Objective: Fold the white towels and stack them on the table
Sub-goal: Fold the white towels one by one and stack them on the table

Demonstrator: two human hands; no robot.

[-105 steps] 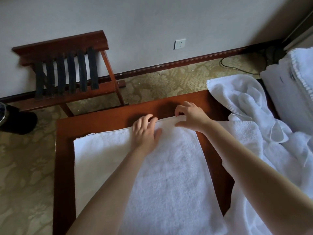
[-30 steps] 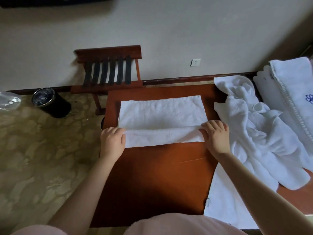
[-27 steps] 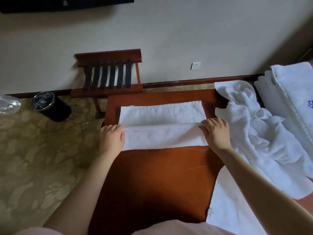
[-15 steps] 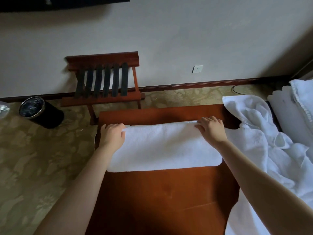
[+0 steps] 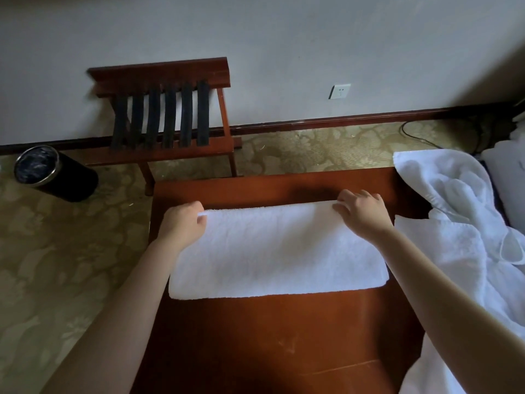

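Your fingers (image 5: pixel 343 208) curl over the far edge of the folded white towel (image 5: pixel 275 251), your left hand (image 5: pixel 181 223) pinching its left corner and your right hand (image 5: pixel 362 216) its right. The towel lies flat across the wooden counter (image 5: pixel 270 336); loose white towels (image 5: pixel 454 223) heap just right of it.

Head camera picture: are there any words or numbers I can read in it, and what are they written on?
None: no word, number or label can be read anywhere.
The folded towel and the towel pile are plain white.
The socket shows only holes, with no print to read.
The bin shows no label.
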